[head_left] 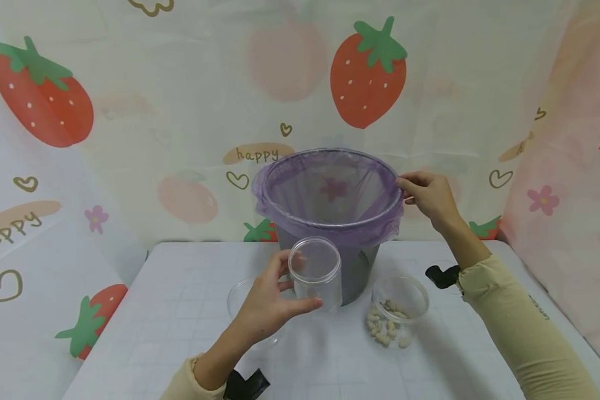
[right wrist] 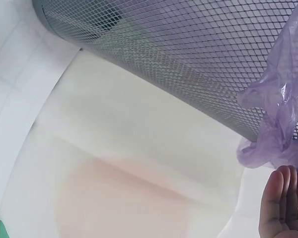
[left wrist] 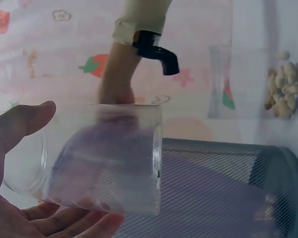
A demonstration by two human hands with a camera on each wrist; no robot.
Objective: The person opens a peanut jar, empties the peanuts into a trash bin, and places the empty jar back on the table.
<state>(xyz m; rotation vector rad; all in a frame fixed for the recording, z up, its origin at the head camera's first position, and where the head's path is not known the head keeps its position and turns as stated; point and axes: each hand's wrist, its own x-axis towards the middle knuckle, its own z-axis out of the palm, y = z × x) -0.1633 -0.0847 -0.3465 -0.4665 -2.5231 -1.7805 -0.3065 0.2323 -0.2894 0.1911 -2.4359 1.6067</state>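
Observation:
A grey mesh trash bin (head_left: 325, 266) stands on the table, lined with a purple plastic bag (head_left: 330, 230) folded over its rim. My left hand (head_left: 270, 305) grips a clear plastic jar (head_left: 320, 278) in front of the bin. No contents show in this jar (left wrist: 104, 163) in the left wrist view. At the bin's right side, my right hand (head_left: 430, 197) pinches the bag-covered rim between thumb and fingers. In the right wrist view, the fingers (right wrist: 283, 198) lie at the bag's hanging edge; the thumb's contact is out of sight there.
Right of the bin stands another clear jar (head_left: 402, 300) with peanuts (head_left: 382, 328) in its bottom. A round clear container (head_left: 239, 297) is partly hidden behind my left hand. The white table (head_left: 190, 311) backs onto a strawberry-print cloth (head_left: 190, 83).

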